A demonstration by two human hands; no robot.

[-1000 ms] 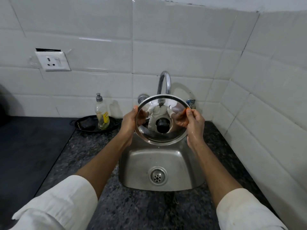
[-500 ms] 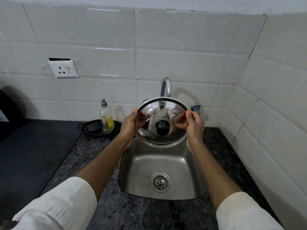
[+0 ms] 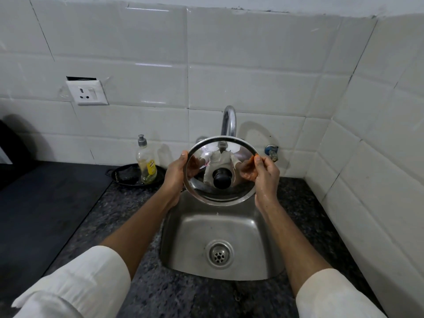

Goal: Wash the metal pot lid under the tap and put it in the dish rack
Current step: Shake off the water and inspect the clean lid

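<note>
Round shiny metal pot lid [image 3: 221,187] clamped at 9 and 3 o'clock by left hand [image 3: 176,172] and right hand [image 3: 266,173]. Tap [image 3: 229,121] dry: rinse step pending; next needs one hand freed.

I see white wall tiles [image 3: 241,83] meeting in a corner on the right. A white plug socket [image 3: 87,92] sits on the wall. The counter [image 3: 128,203] is dark and speckled.

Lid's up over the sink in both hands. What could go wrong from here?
The lid is pinched only at its rim by the left hand and the wet-looking right hand; it may slip into the sink. No dish rack is in view, so carrying it there could drip onto the counter.
</note>
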